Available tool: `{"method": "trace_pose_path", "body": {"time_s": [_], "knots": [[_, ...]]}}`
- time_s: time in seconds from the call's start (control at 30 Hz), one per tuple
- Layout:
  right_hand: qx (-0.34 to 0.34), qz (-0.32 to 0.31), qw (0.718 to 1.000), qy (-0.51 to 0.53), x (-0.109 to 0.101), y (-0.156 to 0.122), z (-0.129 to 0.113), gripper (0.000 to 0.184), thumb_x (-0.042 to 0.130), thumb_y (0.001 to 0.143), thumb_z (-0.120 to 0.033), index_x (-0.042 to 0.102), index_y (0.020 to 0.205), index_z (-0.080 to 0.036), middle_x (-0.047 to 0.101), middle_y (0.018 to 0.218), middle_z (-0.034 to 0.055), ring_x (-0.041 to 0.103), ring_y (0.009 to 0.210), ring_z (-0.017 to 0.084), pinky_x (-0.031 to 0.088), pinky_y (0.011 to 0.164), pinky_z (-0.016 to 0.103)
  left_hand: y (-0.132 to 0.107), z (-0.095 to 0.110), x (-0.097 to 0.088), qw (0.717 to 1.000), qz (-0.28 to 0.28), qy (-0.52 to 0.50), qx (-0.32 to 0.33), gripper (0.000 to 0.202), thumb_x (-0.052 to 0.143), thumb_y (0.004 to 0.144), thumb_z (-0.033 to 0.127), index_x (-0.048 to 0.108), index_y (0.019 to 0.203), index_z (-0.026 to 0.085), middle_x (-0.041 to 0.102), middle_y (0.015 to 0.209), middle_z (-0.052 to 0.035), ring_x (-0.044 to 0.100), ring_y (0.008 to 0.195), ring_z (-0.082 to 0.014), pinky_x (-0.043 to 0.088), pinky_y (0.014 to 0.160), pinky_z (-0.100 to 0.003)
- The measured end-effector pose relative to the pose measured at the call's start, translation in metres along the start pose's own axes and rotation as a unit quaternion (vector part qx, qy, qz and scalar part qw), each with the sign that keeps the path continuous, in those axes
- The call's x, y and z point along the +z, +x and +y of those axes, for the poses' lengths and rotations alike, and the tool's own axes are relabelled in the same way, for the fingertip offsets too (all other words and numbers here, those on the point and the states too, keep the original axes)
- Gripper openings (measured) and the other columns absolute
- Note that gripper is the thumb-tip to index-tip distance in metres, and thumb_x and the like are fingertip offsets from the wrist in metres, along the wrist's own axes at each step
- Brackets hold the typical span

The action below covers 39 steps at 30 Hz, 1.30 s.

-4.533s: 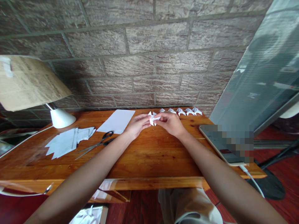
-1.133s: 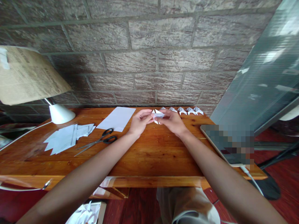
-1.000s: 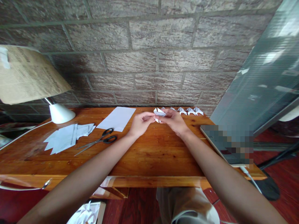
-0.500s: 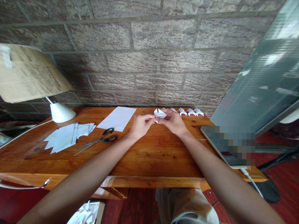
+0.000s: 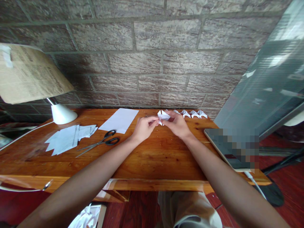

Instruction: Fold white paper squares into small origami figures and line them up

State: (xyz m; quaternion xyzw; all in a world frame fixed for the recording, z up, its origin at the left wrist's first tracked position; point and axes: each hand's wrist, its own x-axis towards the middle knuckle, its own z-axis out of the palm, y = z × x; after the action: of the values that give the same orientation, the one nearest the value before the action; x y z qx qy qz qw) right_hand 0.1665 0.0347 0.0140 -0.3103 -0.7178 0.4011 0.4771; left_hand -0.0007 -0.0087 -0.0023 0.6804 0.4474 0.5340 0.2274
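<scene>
2 hands (image 5: pixel 143 129) (image 5: pixel 177 125), 1 folded ppr (image 5: pixel 163 117) (held btwn)

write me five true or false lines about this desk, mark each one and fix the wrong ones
1. The left hand and right hand both grip one folded white paper piece. True.
2. The scissors are in the right hand. False: the black-handled scissors lie on the wooden desk, left of the hands.
3. A row of folded paper figures stands near the brick-patterned wall. True.
4. The lampshade is plain black. False: the lampshade is tan with newspaper-style print.
5. A white cable runs from the near edge of the tablet. True.
</scene>
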Motion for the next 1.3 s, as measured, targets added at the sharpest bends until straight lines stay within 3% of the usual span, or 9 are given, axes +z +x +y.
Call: {"method": "trace_pose_path", "body": {"time_s": [0.23,0.43,0.57,0.77,0.93,1.3], "knots": [[0.024,-0.006,0.999,0.047,0.0,-0.001,-0.004,0.04,0.08,0.064,-0.041,0.068,0.095,-0.019,0.074,0.099,0.0052,0.067,0.089,0.021,0.051,0.087,0.036,0.0,0.002,-0.001,1.0,0.013,-0.013,0.002,0.021,0.064,0.083,0.032,0.075,0.096,0.021,0.076,0.088,-0.0056,0.071,0.078,-0.0193,0.055,0.08,-0.031],[0.051,-0.006,0.997,0.064,-0.002,-0.001,-0.005,0.045,0.082,0.06,-0.048,0.069,0.093,-0.019,0.074,0.097,0.0051,0.068,0.083,0.021,0.055,0.078,0.035,-0.001,0.004,0.001,0.998,0.012,-0.063,-0.016,0.021,0.07,0.078,0.033,0.076,0.094,0.021,0.075,0.097,-0.0046,0.07,0.084,-0.0196,0.053,0.084,-0.031],[0.055,-0.006,0.996,0.065,-0.003,-0.002,-0.008,0.043,0.081,0.062,-0.046,0.069,0.093,-0.019,0.074,0.096,0.0053,0.068,0.082,0.02,0.055,0.077,0.033,0.001,0.006,0.003,0.993,0.017,-0.108,-0.044,0.024,0.075,0.073,0.032,0.076,0.092,0.018,0.075,0.097,-0.007,0.07,0.086,-0.0207,0.053,0.087,-0.033],[0.07,-0.044,0.991,0.103,-0.008,-0.003,-0.014,0.045,0.083,0.061,-0.037,0.07,0.101,-0.018,0.075,0.094,0.0042,0.068,0.084,0.019,0.053,0.086,0.036,0.006,0.002,0.001,0.984,0.035,-0.15,-0.093,0.026,0.078,0.068,0.032,0.076,0.089,0.017,0.076,0.091,-0.0075,0.07,0.081,-0.0208,0.054,0.082,-0.035],[0.075,-0.034,0.991,0.104,-0.008,-0.002,-0.011,0.044,0.082,0.062,-0.035,0.07,0.101,-0.019,0.074,0.097,0.0043,0.068,0.084,0.019,0.055,0.082,0.034,0.006,0.002,0.0,0.977,0.037,-0.183,-0.105,0.028,0.081,0.064,0.032,0.076,0.088,0.017,0.076,0.09,-0.0076,0.07,0.081,-0.0208,0.053,0.084,-0.037],[0.085,-0.026,0.99,0.11,0.001,-0.004,-0.004,0.041,0.08,0.063,-0.042,0.067,0.094,-0.018,0.073,0.093,0.0043,0.066,0.079,0.016,0.055,0.074,0.032,0.006,-0.003,0.004,0.979,0.037,-0.186,-0.069,0.025,0.077,0.067,0.033,0.072,0.086,0.017,0.073,0.083,-0.0048,0.065,0.069,-0.0145,0.051,0.066,-0.027]]}}
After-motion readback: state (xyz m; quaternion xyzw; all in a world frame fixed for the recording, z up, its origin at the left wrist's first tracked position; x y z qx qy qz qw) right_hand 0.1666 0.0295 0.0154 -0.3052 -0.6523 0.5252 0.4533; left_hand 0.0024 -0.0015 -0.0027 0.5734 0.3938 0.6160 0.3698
